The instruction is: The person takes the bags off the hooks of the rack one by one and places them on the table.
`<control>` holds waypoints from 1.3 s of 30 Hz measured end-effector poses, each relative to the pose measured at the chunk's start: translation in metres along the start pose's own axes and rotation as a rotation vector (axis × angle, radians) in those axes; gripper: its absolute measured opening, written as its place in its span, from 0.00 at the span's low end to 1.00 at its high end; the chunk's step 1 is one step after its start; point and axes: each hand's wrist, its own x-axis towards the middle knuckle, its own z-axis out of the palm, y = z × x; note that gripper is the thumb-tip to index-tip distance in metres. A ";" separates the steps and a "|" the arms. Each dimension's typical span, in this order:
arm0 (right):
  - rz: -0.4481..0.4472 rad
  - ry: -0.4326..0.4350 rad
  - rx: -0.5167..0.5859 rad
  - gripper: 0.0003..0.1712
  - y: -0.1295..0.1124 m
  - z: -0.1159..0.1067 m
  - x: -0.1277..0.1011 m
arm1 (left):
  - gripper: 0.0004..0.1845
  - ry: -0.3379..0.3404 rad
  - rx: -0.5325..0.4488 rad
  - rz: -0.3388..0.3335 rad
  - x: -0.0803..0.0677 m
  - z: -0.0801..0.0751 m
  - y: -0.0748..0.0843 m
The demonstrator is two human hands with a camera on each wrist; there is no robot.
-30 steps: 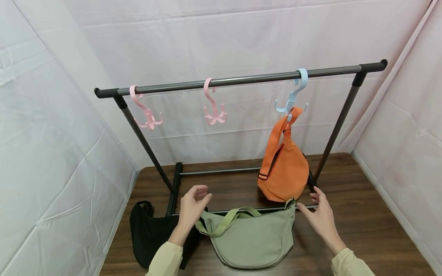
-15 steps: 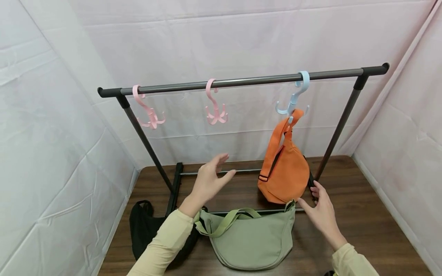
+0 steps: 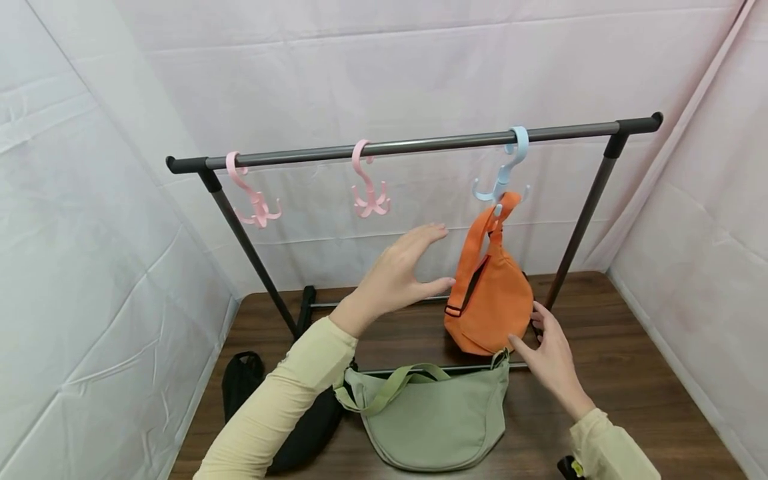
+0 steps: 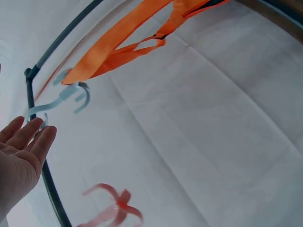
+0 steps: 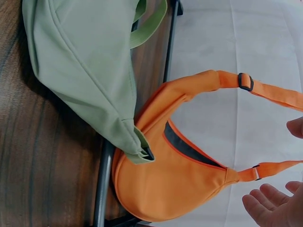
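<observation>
- Just beyond the left hand, fingers straight and spread, holding nothing, palm turned toward the orange bag.
- Right of those fingertips, close but not touching: orange strap running up to the blue hook.
- From the left wrist view: same open palm low at the left edge, blue hook just above the fingertips, orange strap looped on it, pink hook below.
- Over on the right hand: fingers loosely extended, empty, thumb tip right at the lower edge of the orange bag; contact too close to call.
- From the right wrist view: right hand open at the bottom corner, orange bag just left of the fingers, a small gap showing.
- Below and left of the right fingers: green bag lying flat on the table, its top corner against the bottom of the orange bag, strap flopped across.
- Under the left forearm: black bag on the table, partly hidden by the sleeve.
- Above the left fingers: rail of the rack, two pink hooks hanging from it, one at centre and one far left, both bare.
- Behind everything, white sheeting.
</observation>
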 end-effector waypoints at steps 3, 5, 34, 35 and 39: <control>-0.009 -0.002 0.008 0.41 -0.001 -0.001 0.002 | 0.32 0.004 0.032 0.063 0.016 -0.002 0.000; -0.011 -0.004 0.013 0.41 -0.002 -0.001 0.002 | 0.32 -0.007 0.062 0.081 0.025 -0.003 0.000; -0.015 -0.029 0.113 0.40 -0.012 0.009 0.003 | 0.26 0.010 0.345 0.158 0.107 -0.005 0.006; -0.010 -0.031 0.113 0.40 -0.012 0.009 0.003 | 0.26 0.009 0.346 0.159 0.109 -0.005 0.006; -0.003 -0.031 0.112 0.40 -0.008 0.009 0.000 | 0.26 0.010 0.351 0.160 0.123 -0.005 0.008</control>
